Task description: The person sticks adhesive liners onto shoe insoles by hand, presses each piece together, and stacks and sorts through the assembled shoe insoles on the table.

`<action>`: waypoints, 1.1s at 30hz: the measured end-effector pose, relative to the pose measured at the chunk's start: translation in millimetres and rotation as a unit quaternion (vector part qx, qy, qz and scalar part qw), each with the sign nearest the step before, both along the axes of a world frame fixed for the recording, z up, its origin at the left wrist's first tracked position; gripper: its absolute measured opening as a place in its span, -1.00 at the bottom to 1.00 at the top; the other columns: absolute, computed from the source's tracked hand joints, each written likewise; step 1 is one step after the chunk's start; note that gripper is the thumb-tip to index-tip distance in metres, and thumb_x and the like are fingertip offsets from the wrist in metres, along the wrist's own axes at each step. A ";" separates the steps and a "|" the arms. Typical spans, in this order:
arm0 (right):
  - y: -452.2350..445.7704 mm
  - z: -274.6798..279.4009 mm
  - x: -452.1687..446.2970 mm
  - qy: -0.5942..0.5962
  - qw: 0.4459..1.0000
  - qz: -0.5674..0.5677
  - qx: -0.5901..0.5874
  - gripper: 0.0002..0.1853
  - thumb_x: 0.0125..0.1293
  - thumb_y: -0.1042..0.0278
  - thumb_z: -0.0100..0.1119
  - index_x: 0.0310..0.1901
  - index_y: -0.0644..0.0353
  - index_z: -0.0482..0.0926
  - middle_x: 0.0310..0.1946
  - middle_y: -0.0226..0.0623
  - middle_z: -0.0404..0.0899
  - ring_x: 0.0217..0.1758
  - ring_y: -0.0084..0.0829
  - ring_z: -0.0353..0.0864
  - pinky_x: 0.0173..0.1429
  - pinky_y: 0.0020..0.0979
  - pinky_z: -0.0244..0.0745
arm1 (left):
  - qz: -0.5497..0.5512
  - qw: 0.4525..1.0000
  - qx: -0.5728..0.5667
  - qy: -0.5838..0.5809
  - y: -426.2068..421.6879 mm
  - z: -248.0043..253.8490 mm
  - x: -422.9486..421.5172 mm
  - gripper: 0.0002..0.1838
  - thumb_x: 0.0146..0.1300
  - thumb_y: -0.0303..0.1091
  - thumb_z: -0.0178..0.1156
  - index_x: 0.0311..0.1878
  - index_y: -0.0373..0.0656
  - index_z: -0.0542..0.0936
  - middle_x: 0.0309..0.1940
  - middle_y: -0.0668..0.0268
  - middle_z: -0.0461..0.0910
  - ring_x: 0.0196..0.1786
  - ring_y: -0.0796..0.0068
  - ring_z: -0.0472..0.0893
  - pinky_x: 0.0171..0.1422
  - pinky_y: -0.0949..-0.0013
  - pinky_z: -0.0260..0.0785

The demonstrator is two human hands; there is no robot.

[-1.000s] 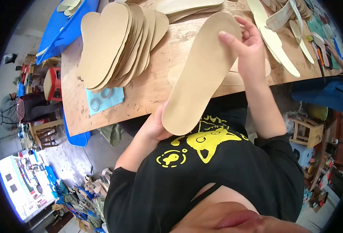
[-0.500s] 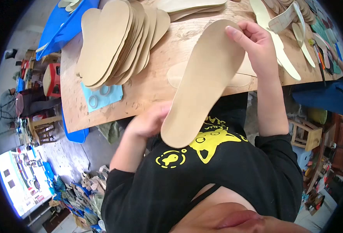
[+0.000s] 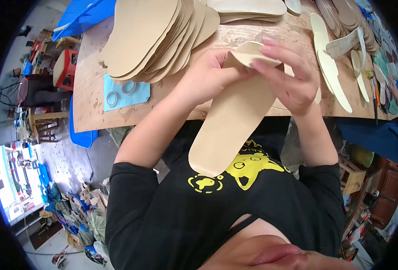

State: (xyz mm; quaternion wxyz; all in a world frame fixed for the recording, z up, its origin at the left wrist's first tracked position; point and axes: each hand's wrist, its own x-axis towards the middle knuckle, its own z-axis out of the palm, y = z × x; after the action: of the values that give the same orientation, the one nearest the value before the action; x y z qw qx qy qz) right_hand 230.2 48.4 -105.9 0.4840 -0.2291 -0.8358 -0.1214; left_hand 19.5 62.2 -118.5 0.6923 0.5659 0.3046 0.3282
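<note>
A beige insole (image 3: 235, 119) slants in front of my chest, its far end curled up toward me and its rounded near end over my black shirt. My left hand (image 3: 208, 76) grips the far end from the left side, thumb laid across the insole under the curl. On the other side, my right hand (image 3: 291, 74) has its fingers bent around the curled edge; they are slightly blurred. Another flat piece on the table is mostly hidden behind the insole and my right hand.
A thick stack of beige insoles (image 3: 145, 36) lies at the table's left, beside a light blue sheet (image 3: 138, 92) with two tape rolls. More stacked insoles (image 3: 253, 11) lie at the back. Cream strips (image 3: 327, 67) and tools are on the right. A blue bin (image 3: 81, 18) stands at back left.
My left hand has moved from the insole's near left edge up to its far end. That end, flat before, is now curled toward me. My right hand has shifted slightly downward.
</note>
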 end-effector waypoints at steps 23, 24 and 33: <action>25.3 18.8 -1.4 0.256 0.822 0.007 -0.508 -0.67 0.37 0.31 0.31 0.08 0.29 0.58 -0.36 -0.41 0.67 -0.32 -0.73 0.58 -0.26 -0.68 0.38 | -0.064 0.982 -0.165 0.061 -37.9 29.9 -62.2 -0.44 0.23 -0.41 0.36 0.26 -0.37 0.45 -0.07 0.25 0.69 -0.12 0.59 0.68 0.00 0.49 0.54; 25.6 19.6 -1.8 0.246 0.819 0.022 -0.518 -0.66 0.36 0.30 0.31 0.08 0.30 0.57 -0.33 -0.40 0.67 -0.29 -0.72 0.58 -0.23 -0.67 0.40 | -0.055 0.981 -0.179 0.058 -39.0 32.2 -64.7 -0.44 0.22 -0.43 0.38 0.26 -0.38 0.45 -0.09 0.23 0.70 -0.14 0.57 0.70 -0.03 0.49 0.55; 26.0 25.8 -8.3 0.301 0.788 0.064 -0.534 -0.66 0.26 0.21 0.42 -0.05 0.25 0.63 -0.27 -0.43 0.69 -0.22 -0.70 0.61 -0.10 -0.61 0.45 | -0.022 0.992 -0.098 0.078 -45.2 41.1 -60.5 -0.47 0.27 -0.42 0.35 0.26 -0.37 0.44 -0.06 0.25 0.69 -0.06 0.61 0.66 0.04 0.50 0.52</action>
State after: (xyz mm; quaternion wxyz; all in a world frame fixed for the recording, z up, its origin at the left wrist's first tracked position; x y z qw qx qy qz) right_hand 221.9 74.4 -80.1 0.5182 -0.4219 -0.5924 0.4502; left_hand -41.0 17.1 -77.4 0.7259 0.5257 0.3754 0.2362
